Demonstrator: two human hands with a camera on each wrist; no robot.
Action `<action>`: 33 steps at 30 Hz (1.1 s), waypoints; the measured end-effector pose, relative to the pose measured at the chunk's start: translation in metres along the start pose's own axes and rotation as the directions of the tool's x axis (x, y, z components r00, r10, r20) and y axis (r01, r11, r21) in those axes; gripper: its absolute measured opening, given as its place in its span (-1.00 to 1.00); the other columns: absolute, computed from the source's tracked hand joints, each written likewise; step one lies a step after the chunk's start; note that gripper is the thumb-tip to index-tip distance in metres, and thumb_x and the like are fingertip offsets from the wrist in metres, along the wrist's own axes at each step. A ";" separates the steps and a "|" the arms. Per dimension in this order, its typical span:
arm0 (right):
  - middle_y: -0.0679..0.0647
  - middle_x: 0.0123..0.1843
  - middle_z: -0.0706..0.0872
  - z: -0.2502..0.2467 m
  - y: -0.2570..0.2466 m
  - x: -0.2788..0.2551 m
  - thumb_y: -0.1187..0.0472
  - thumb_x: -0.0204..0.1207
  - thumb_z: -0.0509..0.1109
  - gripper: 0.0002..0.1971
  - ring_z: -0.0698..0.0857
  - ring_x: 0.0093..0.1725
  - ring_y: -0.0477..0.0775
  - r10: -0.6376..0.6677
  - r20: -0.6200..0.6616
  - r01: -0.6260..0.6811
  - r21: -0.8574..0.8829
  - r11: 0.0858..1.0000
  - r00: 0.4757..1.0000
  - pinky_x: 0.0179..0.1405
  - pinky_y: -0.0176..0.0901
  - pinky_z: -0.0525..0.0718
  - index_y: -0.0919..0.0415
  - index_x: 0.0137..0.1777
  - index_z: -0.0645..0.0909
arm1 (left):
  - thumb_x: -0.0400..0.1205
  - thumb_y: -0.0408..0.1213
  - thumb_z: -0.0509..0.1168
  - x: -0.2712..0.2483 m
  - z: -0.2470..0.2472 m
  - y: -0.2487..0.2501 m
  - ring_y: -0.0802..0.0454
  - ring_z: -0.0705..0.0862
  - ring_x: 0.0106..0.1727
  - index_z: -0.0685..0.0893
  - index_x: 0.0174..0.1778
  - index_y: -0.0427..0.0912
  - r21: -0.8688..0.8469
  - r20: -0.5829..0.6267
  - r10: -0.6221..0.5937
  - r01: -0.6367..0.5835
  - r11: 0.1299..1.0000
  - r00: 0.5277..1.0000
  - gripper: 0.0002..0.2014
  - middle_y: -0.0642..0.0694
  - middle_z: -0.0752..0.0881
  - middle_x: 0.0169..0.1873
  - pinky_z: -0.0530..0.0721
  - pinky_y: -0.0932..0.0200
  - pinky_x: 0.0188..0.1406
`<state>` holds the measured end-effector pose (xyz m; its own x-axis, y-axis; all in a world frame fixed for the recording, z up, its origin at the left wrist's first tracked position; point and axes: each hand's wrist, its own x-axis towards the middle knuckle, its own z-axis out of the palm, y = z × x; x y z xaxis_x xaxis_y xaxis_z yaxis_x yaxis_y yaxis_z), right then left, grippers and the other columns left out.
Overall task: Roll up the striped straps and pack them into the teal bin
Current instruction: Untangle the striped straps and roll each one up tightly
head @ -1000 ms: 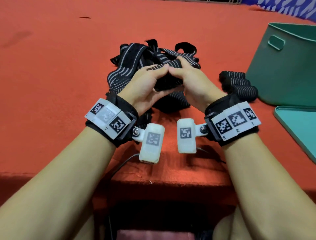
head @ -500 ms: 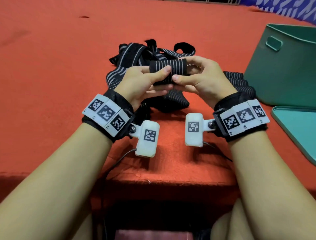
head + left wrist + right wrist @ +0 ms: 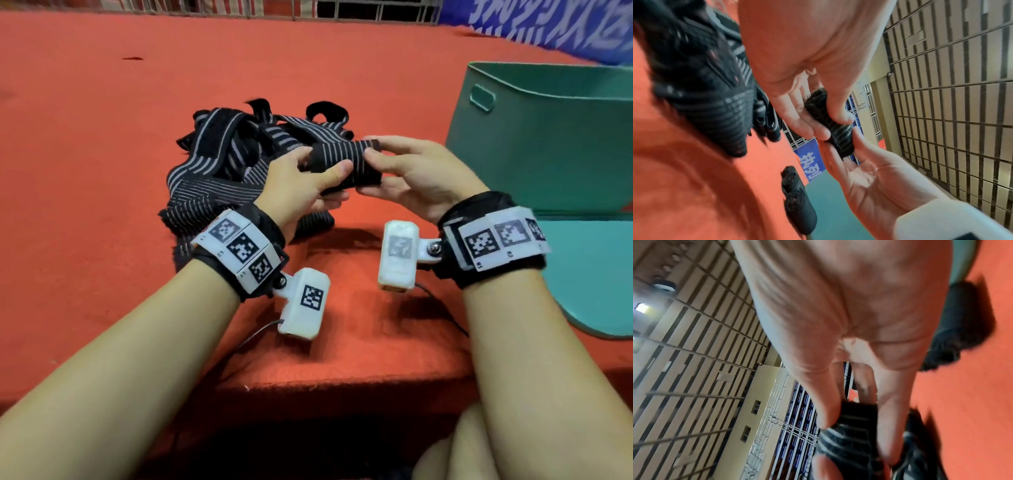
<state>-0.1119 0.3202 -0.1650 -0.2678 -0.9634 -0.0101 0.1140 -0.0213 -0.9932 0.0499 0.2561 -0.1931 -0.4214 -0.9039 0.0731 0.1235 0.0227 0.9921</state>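
Note:
A rolled black strap with grey stripes point(image 3: 346, 164) is held above the red surface between both hands. My left hand point(image 3: 334, 185) pinches its left half with the thumb on top and the fingers beneath. The right hand point(image 3: 373, 171) grips the right end with thumb and fingertips. In the left wrist view the roll point(image 3: 835, 129) sits between the two sets of fingers. A loose pile of unrolled striped straps point(image 3: 233, 164) lies behind and left of the hands. The teal bin point(image 3: 548, 137) stands at the right.
Rolled straps point(image 3: 797, 199) lie on the red surface beside the bin, hidden behind my right hand in the head view. A flat teal lid point(image 3: 599, 274) lies in front of the bin. The red surface's front edge point(image 3: 342, 387) runs below my wrists.
Both hands rose from the pile with the finished roll and shifted it right. The right hand has gone from cupping the roll to gripping its end.

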 end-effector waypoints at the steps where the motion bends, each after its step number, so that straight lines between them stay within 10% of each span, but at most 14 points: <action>1: 0.23 0.11 0.82 -0.010 -0.001 0.000 0.43 0.63 0.46 -0.79 0.87 -0.02 0.21 -0.027 -0.078 0.026 -0.015 1.000 0.997 -0.03 0.00 0.88 0.23 0.21 0.74 | 0.65 -0.34 0.49 0.004 0.012 0.001 -0.09 0.84 -0.23 0.67 0.33 -0.36 -0.021 0.044 -0.038 0.039 0.999 0.998 -0.65 -0.24 0.82 -0.03 0.85 0.06 -0.15; 11: 0.21 0.30 0.73 -0.100 0.011 0.005 0.35 0.54 0.60 -0.62 0.84 0.04 0.20 -0.028 -0.371 -0.088 -0.293 0.952 0.928 -0.17 -0.05 0.87 0.29 0.33 0.64 | 0.66 -0.42 0.47 0.048 0.104 -0.029 -0.15 0.86 -0.22 0.70 0.28 -0.45 -0.090 0.085 -0.325 0.332 0.939 0.942 -0.70 -0.32 0.81 0.05 0.86 0.13 -0.29; 18: 0.09 -0.06 0.76 -0.132 0.030 0.007 0.34 0.46 0.66 -0.79 0.76 -0.09 0.06 0.008 -0.439 -0.232 -0.460 0.857 0.899 -0.06 0.07 0.87 0.10 -0.24 0.69 | 0.62 -0.41 0.51 0.051 0.136 -0.054 -0.14 0.86 -0.32 0.66 0.24 -0.44 0.023 0.091 -0.486 0.486 0.873 0.869 -0.68 -0.37 0.81 0.07 0.87 0.07 -0.34; 26: 0.11 -0.18 0.80 -0.144 0.038 0.002 0.34 0.49 0.54 -0.84 0.83 0.08 0.18 0.042 -0.494 -0.267 -0.394 0.879 0.869 0.24 0.19 0.80 0.11 -0.29 0.78 | 0.40 0.00 0.69 0.065 0.155 -0.054 -0.05 0.78 -0.44 0.68 -0.21 -0.15 0.486 -0.017 -0.291 0.262 0.834 0.957 -0.62 -0.16 0.81 -0.36 0.58 0.23 -0.58; 33: 0.25 0.09 0.86 -0.139 0.038 0.007 0.19 0.48 0.60 -0.80 0.80 0.21 0.21 -0.005 -0.504 -0.229 -0.401 0.887 0.864 0.33 0.21 0.74 0.34 -0.02 0.84 | 0.55 -0.24 0.62 0.063 0.158 -0.061 -0.10 0.76 -0.33 0.48 -0.27 -0.19 0.308 0.025 -0.321 0.298 0.903 0.947 -0.62 -0.26 0.74 -0.15 0.84 0.01 -0.45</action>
<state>-0.2427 0.3502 -0.2192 -0.7141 -0.6974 -0.0616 -0.2216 0.3087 -0.9250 -0.1261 0.2651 -0.2330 -0.4611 -0.8524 -0.2465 -0.2910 -0.1172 0.9495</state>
